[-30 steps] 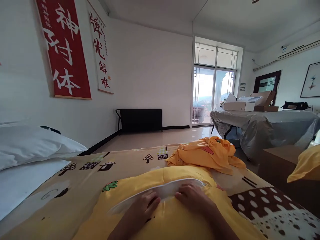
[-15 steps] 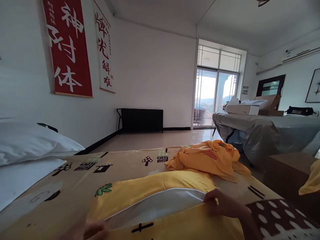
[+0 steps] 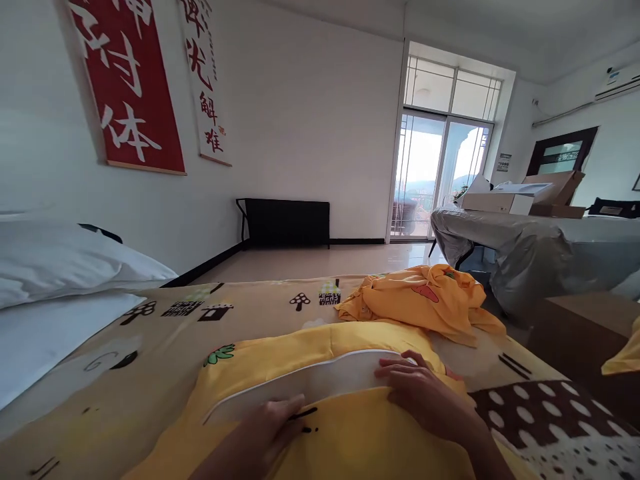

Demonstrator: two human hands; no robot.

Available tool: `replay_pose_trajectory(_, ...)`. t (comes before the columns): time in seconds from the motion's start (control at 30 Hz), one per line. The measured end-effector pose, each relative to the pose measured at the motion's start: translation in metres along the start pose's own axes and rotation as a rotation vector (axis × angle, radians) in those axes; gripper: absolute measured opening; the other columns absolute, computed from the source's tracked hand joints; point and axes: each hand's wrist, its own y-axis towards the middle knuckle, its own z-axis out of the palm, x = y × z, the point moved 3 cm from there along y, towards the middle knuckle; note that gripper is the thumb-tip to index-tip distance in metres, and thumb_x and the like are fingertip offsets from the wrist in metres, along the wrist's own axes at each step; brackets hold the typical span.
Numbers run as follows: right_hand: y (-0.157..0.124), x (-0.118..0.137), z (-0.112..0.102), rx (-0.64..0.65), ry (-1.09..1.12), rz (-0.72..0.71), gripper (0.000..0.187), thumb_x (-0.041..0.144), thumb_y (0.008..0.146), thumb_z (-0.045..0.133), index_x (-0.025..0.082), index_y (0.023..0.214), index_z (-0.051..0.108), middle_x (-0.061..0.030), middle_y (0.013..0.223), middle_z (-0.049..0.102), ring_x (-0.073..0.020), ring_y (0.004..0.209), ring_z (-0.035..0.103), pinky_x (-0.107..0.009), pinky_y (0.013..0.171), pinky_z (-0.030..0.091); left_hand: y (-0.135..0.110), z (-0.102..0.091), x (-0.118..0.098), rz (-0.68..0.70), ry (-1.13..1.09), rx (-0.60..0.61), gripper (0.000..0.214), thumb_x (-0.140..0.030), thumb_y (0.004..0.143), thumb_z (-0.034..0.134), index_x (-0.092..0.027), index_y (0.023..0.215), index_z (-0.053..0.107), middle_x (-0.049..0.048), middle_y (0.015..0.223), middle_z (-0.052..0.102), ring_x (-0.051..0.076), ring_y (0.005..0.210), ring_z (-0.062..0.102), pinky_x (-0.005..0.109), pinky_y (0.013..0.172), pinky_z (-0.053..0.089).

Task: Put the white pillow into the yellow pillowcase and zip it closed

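A yellow pillowcase (image 3: 350, 433) lies in front of me with a long opening across it. Through the opening shows a white pillow (image 3: 330, 377). My left hand (image 3: 270, 423) is closed on the near edge of the opening, with the cloth bunched at its fingertips. At the right end of the opening my right hand (image 3: 417, 393) rests with its fingers apart, lying across the white pillow and the near edge of the cloth. A green leaf print marks the far left corner of the pillowcase.
A crumpled orange cloth (image 3: 425, 297) lies just beyond the pillowcase on the patterned bedsheet (image 3: 270, 307). White pillows (image 3: 70, 263) are at the left. A cardboard box (image 3: 575, 333) and a plastic-covered table (image 3: 525, 247) stand to the right, a black folded frame (image 3: 287, 223) by the wall.
My left hand has moved right and inward from the left end of the opening. My right hand has loosened its grip and spread its fingers. The opening looks narrower. The view has tilted down.
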Motion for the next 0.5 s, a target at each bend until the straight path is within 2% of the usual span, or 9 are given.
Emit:
replay_pose_trajectory(0.07,0.006,-0.011,0.011,-0.006,-0.003,0.098,0.019,0.022,0.091,0.04,0.022,0.084,0.057,-0.003,0.09,0.067,-0.0186,0.091,0.06,-0.03,0.082,0.039,0.012,0.004,0.001,0.006,-0.025,-0.053,0.038,-0.05,0.088,0.036,-0.025,0.092,0.064,0.0024,0.086,0.069,0.02,0.08,0.062,0.028,0.074,0.048)
replay_pose_trajectory(0.13,0.013,-0.024,0.022,-0.021,-0.013,0.189,0.022,0.025,0.093,0.036,0.022,0.086,0.056,-0.0027,0.085,0.067,-0.0181,0.08,0.06,-0.027,0.07,0.038,0.023,0.008,0.001,0.03,-0.07,-0.114,0.038,-0.048,0.089,0.034,-0.023,0.087,0.062,0.002,0.081,0.068,0.018,0.074,0.06,0.026,0.069,0.047)
replay_pose_trajectory(0.27,0.018,-0.039,0.032,-0.069,-0.016,0.265,0.024,0.032,0.095,0.031,0.024,0.088,0.052,-0.0013,0.08,0.065,-0.0184,0.074,0.057,-0.026,0.064,0.034,0.029,0.004,0.007,-0.007,-0.064,-0.192,0.036,-0.05,0.086,0.037,-0.021,0.078,0.058,0.0002,0.073,0.065,0.016,0.068,0.057,0.024,0.063,0.042)
replay_pose_trajectory(0.4,0.016,-0.043,0.025,-0.102,0.004,0.318,0.023,0.035,0.094,0.032,0.024,0.085,0.051,-0.0001,0.076,0.063,-0.0179,0.071,0.054,-0.025,0.062,0.032,0.011,-0.023,0.029,-0.135,0.098,-0.143,0.041,-0.058,0.081,0.043,-0.02,0.069,0.053,-0.0026,0.061,0.057,0.014,0.06,0.052,0.022,0.058,0.035)
replay_pose_trajectory(0.5,0.015,-0.045,0.021,-0.102,0.031,0.34,0.023,0.034,0.092,0.035,0.023,0.08,0.051,-0.0002,0.076,0.063,-0.0171,0.072,0.053,-0.025,0.063,0.032,-0.007,-0.046,0.05,-0.206,0.1,-0.115,0.047,-0.061,0.08,0.039,-0.019,0.067,0.056,-0.0027,0.058,0.054,0.013,0.057,0.05,0.021,0.054,0.034)
